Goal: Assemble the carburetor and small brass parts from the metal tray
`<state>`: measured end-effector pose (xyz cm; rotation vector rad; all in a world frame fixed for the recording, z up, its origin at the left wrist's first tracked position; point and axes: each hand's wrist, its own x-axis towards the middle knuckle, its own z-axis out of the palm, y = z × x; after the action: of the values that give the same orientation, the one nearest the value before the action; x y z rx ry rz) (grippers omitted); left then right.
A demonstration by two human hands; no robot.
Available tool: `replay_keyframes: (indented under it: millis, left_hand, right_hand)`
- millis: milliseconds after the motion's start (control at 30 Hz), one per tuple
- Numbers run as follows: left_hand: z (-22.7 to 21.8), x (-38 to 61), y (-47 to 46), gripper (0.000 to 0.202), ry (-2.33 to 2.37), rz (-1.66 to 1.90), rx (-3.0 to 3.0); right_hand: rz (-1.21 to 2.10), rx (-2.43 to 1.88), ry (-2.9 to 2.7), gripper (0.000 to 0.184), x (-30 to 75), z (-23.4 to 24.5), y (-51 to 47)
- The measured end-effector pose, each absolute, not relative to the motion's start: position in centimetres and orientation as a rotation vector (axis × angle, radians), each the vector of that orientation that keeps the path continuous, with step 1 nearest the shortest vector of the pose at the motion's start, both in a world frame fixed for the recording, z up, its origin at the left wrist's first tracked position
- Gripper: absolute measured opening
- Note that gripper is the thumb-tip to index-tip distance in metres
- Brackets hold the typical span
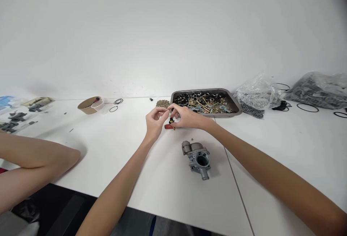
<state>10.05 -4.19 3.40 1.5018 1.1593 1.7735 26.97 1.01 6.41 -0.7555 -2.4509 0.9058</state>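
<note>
My right hand (187, 116) pinches a small black-and-brass fitting (171, 120) between thumb and fingers. My left hand (157, 119) comes in from the other side, thumb and forefinger closed together at the top of that fitting. Whatever lies between its fingertips is too small to make out. Just below the fingers is a red cylindrical piece (168, 127), partly hidden, resting on the table. Nearer to me, a grey metal carburetor (199, 159) lies with its round bore facing up towards me, apart from both hands.
Behind my hands stand a metal tray (238, 110) of mixed small parts and a pile of brass pieces (163, 103). Plastic bags (257, 89) of parts lie right. A brown bowl (86, 110) and clear cup (98, 106) sit left. Another person's arm (40, 153) rests at far left.
</note>
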Motion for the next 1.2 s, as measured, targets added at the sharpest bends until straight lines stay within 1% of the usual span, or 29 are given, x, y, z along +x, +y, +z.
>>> replay_keyframes:
  millis: [100,233,300,567,700,800,933,1000,1100,1200]
  left_hand:
    - [3.5,9.7,-4.1,0.01,1.117,1.686,1.655]
    - [3.2,9.7,-3.9,0.024,1.183,1.53,1.995]
    - [3.0,9.8,-3.8,0.027,1.222,1.516,2.105]
    - [2.5,10.0,-3.7,0.013,1.211,1.696,2.161]
    - [3.2,10.3,-4.7,0.013,1.25,1.789,2.162]
    - [3.2,10.5,-7.2,0.016,1.337,1.853,2.04]
    - [1.8,11.2,-13.1,0.017,1.46,1.867,1.677]
    - [1.1,12.1,-16.1,0.019,1.513,1.844,1.431]
    - [0.7,13.9,-18.9,0.025,1.584,1.8,1.122]
    - [0.5,15.4,-19.7,0.029,1.621,1.808,0.98]
  right_hand:
    - [0.905,-0.746,-2.418,0.049,27.3,6.7,1.5]
    - [0.864,-0.748,-2.346,0.046,27.8,7.3,2.1]
    - [0.854,-0.753,-2.324,0.046,28.0,7.5,2.1]
    - [0.953,-0.67,-2.267,0.046,27.8,8.0,1.6]
    - [0.951,-0.704,-2.171,0.039,28.8,8.5,-0.1]
    - [1.048,-0.748,-2.099,0.034,30.2,7.3,-2.4]
    - [1.459,-0.706,-2.015,0.041,31.8,4.2,-5.9]
    - [1.602,-0.657,-1.934,0.043,32.2,3.0,-7.2]
    - [1.654,-0.68,-1.802,0.043,32.1,2.3,-8.3]
    - [1.616,-0.732,-1.73,0.044,31.7,2.4,-8.7]
